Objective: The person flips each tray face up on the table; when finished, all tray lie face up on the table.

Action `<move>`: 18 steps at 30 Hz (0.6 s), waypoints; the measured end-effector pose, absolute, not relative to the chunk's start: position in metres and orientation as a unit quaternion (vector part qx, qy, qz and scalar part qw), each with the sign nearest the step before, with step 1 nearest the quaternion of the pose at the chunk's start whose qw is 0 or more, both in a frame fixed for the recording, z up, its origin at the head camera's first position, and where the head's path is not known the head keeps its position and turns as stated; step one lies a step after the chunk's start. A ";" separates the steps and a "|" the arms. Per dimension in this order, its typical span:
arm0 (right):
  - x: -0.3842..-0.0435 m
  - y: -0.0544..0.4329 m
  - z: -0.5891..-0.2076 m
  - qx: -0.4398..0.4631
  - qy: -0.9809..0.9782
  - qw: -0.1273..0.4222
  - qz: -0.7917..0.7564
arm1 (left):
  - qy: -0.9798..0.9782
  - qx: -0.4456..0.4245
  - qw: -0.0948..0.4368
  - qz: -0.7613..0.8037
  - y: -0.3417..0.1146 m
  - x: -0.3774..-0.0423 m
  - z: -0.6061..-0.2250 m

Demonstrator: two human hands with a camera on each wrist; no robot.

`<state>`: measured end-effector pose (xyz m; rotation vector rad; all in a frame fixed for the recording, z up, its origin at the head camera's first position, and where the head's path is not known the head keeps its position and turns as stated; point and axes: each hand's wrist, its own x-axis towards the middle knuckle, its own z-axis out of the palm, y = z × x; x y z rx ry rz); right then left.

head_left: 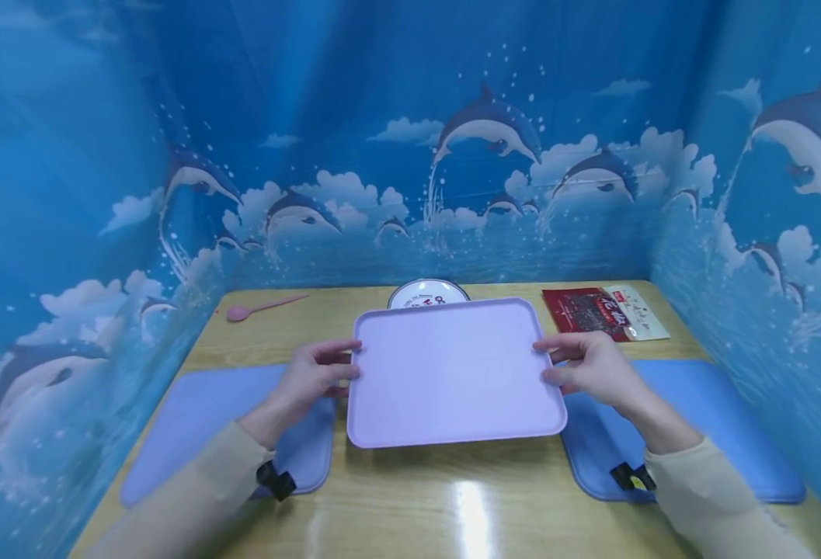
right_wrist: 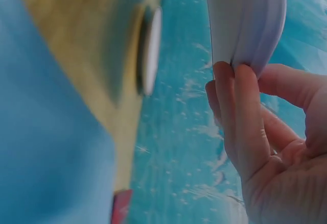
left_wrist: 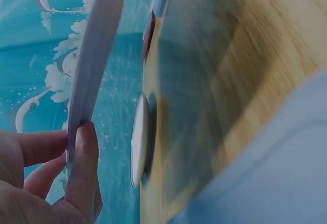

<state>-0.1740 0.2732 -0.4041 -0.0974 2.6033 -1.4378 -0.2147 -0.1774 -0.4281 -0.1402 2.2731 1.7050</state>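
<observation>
Tray (head_left: 455, 374): wants steady, even support
Left hand (head_left: 309, 376): pinches tray's left edge
Right hand (head_left: 591, 366): pinches tray's right edge
Plate (head_left: 424, 289): beyond tray; avoid bumping

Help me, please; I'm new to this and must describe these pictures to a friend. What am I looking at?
There is no robot here, just a person's two bare hands. The large picture comes from a camera worn on the head, looking forward and down. The other two come from cameras on the wrists, so things look tipped sideways.

The left hand and right hand grip opposite short sides of a pale purple tray, holding it above the table.

On the table lie a pink spoon, a white plate partly hidden by the tray, a red and white packet, and a blue mat on each side, left and right. Behind hangs a dolphin curtain.
</observation>
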 end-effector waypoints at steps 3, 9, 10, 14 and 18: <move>-0.173 0.269 -0.413 -0.030 0.876 0.106 -0.470 | 0.799 -0.052 0.151 0.579 -0.180 -0.215 -0.430; -0.171 0.259 -0.426 -0.036 0.896 0.132 -0.422 | 0.818 -0.049 0.151 0.553 -0.185 -0.214 -0.439; -0.171 0.257 -0.428 -0.039 0.901 0.134 -0.411 | 0.822 -0.047 0.151 0.547 -0.185 -0.214 -0.441; -0.172 0.251 -0.431 -0.047 0.915 0.146 -0.374 | 0.840 -0.042 0.160 0.517 -0.186 -0.212 -0.449; -0.173 0.247 -0.433 -0.054 0.925 0.164 -0.339 | 0.853 -0.033 0.169 0.493 -0.186 -0.210 -0.455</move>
